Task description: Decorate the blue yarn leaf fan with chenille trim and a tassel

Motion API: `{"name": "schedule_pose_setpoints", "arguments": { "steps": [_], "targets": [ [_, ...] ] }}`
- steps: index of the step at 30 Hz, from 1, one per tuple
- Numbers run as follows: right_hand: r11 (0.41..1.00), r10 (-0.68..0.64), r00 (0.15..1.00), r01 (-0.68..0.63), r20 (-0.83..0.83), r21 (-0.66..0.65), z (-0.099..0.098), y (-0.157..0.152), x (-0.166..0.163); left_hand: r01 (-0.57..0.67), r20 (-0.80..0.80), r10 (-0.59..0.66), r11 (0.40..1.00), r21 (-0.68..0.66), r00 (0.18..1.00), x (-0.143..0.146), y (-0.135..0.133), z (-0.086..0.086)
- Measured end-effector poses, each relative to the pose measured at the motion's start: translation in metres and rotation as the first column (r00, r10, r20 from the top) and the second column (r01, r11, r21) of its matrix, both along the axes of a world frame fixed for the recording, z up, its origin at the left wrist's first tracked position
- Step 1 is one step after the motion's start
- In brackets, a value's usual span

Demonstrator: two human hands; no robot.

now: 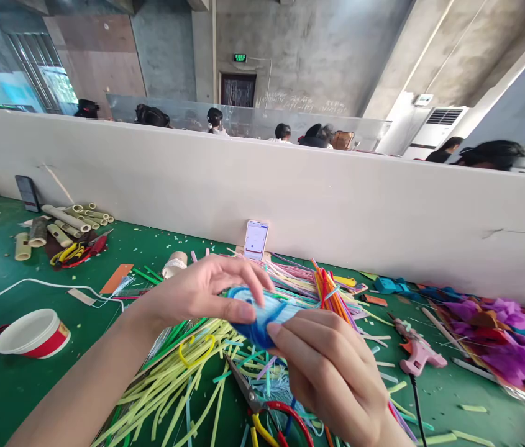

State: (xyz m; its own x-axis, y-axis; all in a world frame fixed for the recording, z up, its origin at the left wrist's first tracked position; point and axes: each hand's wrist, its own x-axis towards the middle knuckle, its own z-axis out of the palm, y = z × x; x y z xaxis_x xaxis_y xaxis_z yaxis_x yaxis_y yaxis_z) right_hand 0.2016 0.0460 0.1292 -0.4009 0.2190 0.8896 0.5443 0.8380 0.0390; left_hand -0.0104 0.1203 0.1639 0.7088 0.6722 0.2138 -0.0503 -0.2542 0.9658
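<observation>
Between both hands, above the table, is a small light-blue rounded piece (269, 304) with darker blue strips curving over it; its exact kind I cannot make out. My left hand (218, 288) grips its left end between thumb and fingers. Its right side is pinched by my right hand (330, 357), whose thumb presses on the lower front. Just below lie scissors (255, 403) with red and yellow handles, partly covered by my right hand. Yellow-green strips (169, 385) spread under my left forearm. Pink strips (290, 276) and an orange bundle (330, 288) lie behind the hands.
A pink glue gun (418, 354) with a black cord lies on the right, near purple crumpled material (504, 335). On the left are a paper cup (33, 335), pliers (76, 251) and bamboo tubes (69, 218). A lit phone (256, 240) leans against the white partition (290, 186).
</observation>
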Motion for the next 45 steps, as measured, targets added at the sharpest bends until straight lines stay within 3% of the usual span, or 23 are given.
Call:
{"name": "schedule_pose_setpoints", "arguments": {
  "steps": [1,2,4,5,7,9,14,17,22,28,34,37,41,45],
  "targets": [
    [0.999,-0.024,1.000,0.024,-0.005,0.022,-0.002,0.004,0.002,-0.173,0.042,0.172,0.985,0.017,0.984,-0.002,-0.004,-0.004],
    [0.997,-0.054,0.998,0.054,-0.016,0.047,-0.005,0.007,0.003,-0.358,0.085,0.355,0.933,0.021,0.931,-0.003,-0.010,-0.010],
    [0.989,-0.110,0.993,0.114,-0.049,0.091,-0.013,0.013,0.006,-0.688,0.107,0.685,0.725,-0.010,0.720,-0.003,-0.027,-0.026],
    [0.986,-0.126,0.990,0.132,-0.067,0.101,-0.018,0.015,0.005,-0.696,0.080,0.696,0.717,-0.028,0.713,-0.002,-0.037,-0.035],
    [0.990,-0.106,0.992,0.111,-0.067,0.083,-0.029,0.015,0.000,-0.519,-0.019,0.521,0.846,-0.122,0.853,0.004,-0.055,-0.055],
    [0.999,-0.044,0.998,0.046,-0.044,0.026,-0.043,0.013,-0.010,-0.439,0.040,0.465,0.859,-0.264,0.884,0.011,-0.068,-0.072],
    [0.993,-0.018,0.997,0.009,-0.073,-0.117,-0.076,0.002,-0.039,-0.468,0.105,0.663,0.623,-0.627,0.741,0.010,-0.072,-0.095],
    [0.978,0.005,0.999,-0.014,-0.046,-0.206,-0.086,0.000,-0.044,-0.382,0.136,0.671,0.564,-0.732,0.729,0.002,-0.068,-0.101],
    [0.963,0.037,0.999,-0.032,0.013,-0.266,-0.085,0.003,-0.042,-0.326,0.218,0.687,0.569,-0.755,0.693,0.004,-0.063,-0.106],
    [0.959,0.045,0.999,-0.035,0.026,-0.282,-0.083,0.002,-0.040,-0.305,0.220,0.707,0.535,-0.788,0.672,0.011,-0.058,-0.108],
    [0.930,0.041,0.994,0.000,0.104,-0.368,-0.080,0.002,-0.037,-0.399,0.164,0.740,0.520,-0.756,0.653,0.009,-0.052,-0.115],
    [0.890,0.008,1.000,-0.006,0.002,-0.456,-0.072,0.007,-0.030,-0.471,0.100,0.748,0.510,-0.720,0.656,0.007,-0.048,-0.119],
    [0.852,-0.062,0.992,-0.005,-0.109,-0.524,-0.059,0.024,-0.024,-0.514,0.052,0.715,0.549,-0.659,0.697,0.006,-0.046,-0.125],
    [0.855,0.018,1.000,-0.005,0.020,-0.519,-0.051,0.039,-0.025,-0.479,0.052,0.652,0.606,-0.635,0.756,0.007,-0.045,-0.127]
  ]
}}
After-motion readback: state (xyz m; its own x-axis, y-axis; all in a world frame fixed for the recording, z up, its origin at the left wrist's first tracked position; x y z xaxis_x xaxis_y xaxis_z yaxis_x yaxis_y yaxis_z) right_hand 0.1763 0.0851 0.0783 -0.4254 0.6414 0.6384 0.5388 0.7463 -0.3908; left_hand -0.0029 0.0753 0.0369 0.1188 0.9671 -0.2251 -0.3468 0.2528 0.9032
